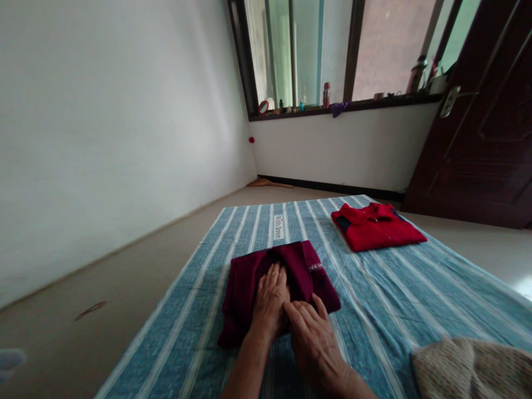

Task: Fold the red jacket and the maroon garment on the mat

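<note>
A folded maroon garment [245,282] with pale lettering near its right side lies on a blue-and-white striped cloth [195,310]. My left hand [271,299] rests on the middle of the garment, fingers stretched forward and dipping into a crease. Close beside it, my right hand [311,341] is at the garment's near edge with its fingers bent onto the fabric; the fingertips are partly hidden. Farther off to the right lies a folded red garment [378,227] with a collar and a dark patch, apart from both hands.
A beige knitted item [469,368] lies at the near right corner. "With love" is printed on the striped cloth's far part. A white wall [124,138] runs along the left. Bottles and small things stand on the window sill [307,112]; a dark red door [477,155] is at right.
</note>
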Motion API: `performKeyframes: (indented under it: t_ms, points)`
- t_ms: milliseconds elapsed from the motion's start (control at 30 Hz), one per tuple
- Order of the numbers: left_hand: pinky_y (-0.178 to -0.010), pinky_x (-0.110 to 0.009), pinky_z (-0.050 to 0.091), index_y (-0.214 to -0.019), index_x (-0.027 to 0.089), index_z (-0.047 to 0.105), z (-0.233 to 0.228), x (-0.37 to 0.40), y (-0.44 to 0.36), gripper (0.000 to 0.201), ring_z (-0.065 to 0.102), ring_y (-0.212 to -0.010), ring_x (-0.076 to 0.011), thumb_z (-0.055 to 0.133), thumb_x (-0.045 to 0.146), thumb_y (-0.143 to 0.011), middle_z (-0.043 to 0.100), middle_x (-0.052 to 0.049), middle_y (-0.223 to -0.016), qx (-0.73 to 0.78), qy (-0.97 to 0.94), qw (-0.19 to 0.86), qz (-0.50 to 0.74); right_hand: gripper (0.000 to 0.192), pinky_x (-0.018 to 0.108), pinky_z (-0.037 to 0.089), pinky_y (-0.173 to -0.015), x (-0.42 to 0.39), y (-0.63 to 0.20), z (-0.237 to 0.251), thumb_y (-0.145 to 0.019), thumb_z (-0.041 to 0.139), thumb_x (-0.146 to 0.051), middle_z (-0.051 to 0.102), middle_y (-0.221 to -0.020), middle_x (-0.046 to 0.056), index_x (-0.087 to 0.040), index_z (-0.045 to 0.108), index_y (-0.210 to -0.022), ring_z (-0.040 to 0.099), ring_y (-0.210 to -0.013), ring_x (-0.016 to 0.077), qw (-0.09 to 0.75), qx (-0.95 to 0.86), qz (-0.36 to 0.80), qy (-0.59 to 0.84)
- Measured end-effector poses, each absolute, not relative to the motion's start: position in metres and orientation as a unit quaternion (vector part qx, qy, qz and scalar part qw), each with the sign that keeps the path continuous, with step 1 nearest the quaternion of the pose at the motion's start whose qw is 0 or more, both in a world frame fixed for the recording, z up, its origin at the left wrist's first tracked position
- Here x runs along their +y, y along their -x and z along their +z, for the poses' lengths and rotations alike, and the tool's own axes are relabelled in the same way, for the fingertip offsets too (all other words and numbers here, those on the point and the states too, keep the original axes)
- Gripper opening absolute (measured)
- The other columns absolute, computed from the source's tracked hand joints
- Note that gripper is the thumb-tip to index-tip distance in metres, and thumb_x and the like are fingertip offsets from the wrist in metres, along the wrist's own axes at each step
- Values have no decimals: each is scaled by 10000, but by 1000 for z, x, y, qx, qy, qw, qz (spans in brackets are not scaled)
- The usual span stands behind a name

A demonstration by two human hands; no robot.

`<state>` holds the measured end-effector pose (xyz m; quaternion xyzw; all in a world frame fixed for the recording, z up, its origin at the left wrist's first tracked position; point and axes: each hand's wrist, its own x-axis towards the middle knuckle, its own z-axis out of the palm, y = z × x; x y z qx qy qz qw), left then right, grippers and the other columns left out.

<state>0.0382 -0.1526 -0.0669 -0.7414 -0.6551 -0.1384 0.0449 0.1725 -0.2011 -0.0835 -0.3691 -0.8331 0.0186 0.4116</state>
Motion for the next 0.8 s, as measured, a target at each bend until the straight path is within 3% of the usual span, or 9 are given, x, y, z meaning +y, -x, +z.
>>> performKeyframes:
  t_ms: [800]
  points:
    - [-1088,-404,262,-1369,94,378,-64,-152,-40,491,265,-1358,-226,334,126,-881,348,-144,-1453,-663,738,40,-119,550,517,266,-1030,-201,-173,-86,-780,367,-42,627,-1064,80,-169,378,-1315,548,-1007,214,408,-837,46,363]
